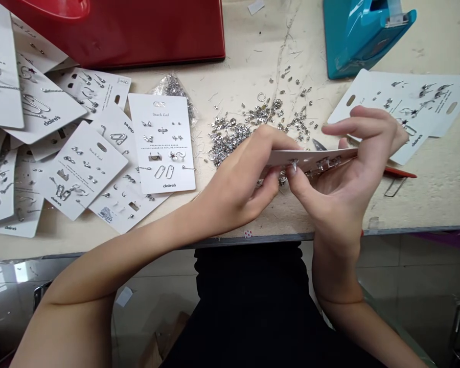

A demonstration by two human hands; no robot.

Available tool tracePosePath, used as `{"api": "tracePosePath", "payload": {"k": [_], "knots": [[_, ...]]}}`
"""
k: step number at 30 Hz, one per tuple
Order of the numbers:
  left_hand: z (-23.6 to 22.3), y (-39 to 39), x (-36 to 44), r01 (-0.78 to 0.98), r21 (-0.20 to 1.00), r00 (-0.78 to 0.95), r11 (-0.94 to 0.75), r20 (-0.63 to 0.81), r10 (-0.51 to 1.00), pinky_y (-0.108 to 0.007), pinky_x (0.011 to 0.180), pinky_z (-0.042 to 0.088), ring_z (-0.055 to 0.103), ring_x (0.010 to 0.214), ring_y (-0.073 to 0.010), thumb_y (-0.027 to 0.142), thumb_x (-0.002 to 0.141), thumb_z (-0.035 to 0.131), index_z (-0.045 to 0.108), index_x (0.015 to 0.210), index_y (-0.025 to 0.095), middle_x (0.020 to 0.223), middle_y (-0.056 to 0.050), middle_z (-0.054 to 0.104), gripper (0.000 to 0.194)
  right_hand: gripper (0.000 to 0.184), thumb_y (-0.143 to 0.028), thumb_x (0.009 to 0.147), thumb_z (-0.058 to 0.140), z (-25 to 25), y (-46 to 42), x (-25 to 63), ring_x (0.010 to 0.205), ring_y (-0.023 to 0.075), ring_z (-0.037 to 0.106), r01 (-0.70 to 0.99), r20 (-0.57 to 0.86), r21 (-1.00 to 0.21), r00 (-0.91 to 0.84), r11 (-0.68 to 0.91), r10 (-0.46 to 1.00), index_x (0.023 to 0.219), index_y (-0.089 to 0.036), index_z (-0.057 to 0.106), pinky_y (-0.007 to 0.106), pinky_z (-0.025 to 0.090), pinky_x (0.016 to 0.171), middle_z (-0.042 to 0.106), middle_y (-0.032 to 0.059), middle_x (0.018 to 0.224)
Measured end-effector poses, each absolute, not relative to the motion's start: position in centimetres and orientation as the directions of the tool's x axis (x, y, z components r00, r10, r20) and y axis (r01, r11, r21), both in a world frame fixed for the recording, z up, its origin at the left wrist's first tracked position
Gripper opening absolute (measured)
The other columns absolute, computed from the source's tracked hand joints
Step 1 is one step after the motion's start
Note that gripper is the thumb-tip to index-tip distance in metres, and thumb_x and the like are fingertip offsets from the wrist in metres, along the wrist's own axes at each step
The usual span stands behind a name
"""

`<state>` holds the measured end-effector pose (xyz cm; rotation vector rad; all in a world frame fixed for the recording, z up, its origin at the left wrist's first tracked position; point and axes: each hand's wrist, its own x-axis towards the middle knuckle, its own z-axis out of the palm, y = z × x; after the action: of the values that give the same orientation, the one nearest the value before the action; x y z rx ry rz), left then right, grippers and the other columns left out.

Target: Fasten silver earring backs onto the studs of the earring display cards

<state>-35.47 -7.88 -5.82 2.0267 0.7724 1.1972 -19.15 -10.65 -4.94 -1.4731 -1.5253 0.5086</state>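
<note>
Head view: at centre right of the frame, the left hand and right hand, partly closed, pinch a white earring card nearly edge-on above the counter, apparently to steady its small studs.

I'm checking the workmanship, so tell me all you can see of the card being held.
The card is thin, white and stiff-looking, seen almost edge-on, with small silvery metal-looking pieces along its near face. The left hand and right hand hold it above the table, thumbs at the near side. Any printing is unreadable.
</note>
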Motion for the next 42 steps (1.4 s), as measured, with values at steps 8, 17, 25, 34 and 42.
{"api": "tracePosePath", "payload": {"k": [8,17,25,34,42], "knots": [[-7.2,-8.0,-34.8,0.116,0.702,0.317,-0.702,0.644,0.696,-0.027,0.067,0.054,0.055,0.079,-0.0144,-0.001,0.082,0.058,0.049,0.108,0.020,0.089,-0.004,0.058,0.034,0.031,-0.027,0.073,0.068,-5.0,-10.6,-19.7,0.135,0.0349,0.040,0.531,0.307,-0.830,0.178,0.171,0.935,0.099,-0.026,0.051,0.048,0.056,0.093,0.039,0.0100,0.116],[-6.4,-7.7,-35.3,0.130,0.808,0.367,-0.574,0.499,0.785,-0.022,0.063,0.056,0.060,0.077,-0.0100,0.011,0.096,0.051,0.047,0.111,0.023,0.096,-0.002,0.056,0.019,0.040,-0.032,0.076,0.077,-5.0,-10.5,-19.6,0.135,0.0332,0.042,0.558,0.350,-0.807,0.193,0.191,0.916,0.110,-0.024,0.058,0.052,0.038,0.120,0.045,0.0108,0.120],[-6.9,-7.3,-35.9,0.116,0.934,0.210,-0.338,0.309,0.928,-0.032,0.087,0.060,0.064,0.098,-0.0156,0.045,0.100,0.055,0.044,0.111,0.025,0.108,-0.004,0.058,0.025,0.052,-0.032,0.084,0.073,-6.3,-10.7,-19.2,0.144,0.0224,0.044,0.190,0.322,-0.944,0.354,0.269,0.878,0.132,-0.040,0.055,0.045,0.037,0.124,0.045,-0.0028,0.148],[-8.4,-7.7,-35.5,0.060,0.954,0.233,-0.294,0.273,0.933,-0.046,0.103,0.057,0.062,0.125,-0.0236,0.061,0.103,0.036,0.034,0.128,0.032,0.113,-0.005,0.058,0.039,0.041,-0.035,0.075,0.083,-5.8,-10.2,-19.2,0.127,0.0215,0.064,-0.354,-0.165,-0.920,-0.038,-0.168,0.986,0.113,-0.033,0.070,0.040,0.059,0.105,0.074,-0.0009,0.119],[-7.2,-9.3,-34.5,-0.012,0.938,0.302,-0.346,0.333,0.893,-0.035,0.090,0.061,0.061,0.109,-0.0159,0.039,0.102,0.051,0.030,0.131,0.030,0.122,-0.007,0.048,0.037,0.024,-0.023,0.076,0.083,-5.8,-10.7,-19.9,0.103,0.0150,0.073,-0.386,-0.186,-0.906,-0.001,-0.172,0.983,0.098,-0.029,0.075,0.035,0.060,0.104,0.077,-0.0035,0.105]]}}
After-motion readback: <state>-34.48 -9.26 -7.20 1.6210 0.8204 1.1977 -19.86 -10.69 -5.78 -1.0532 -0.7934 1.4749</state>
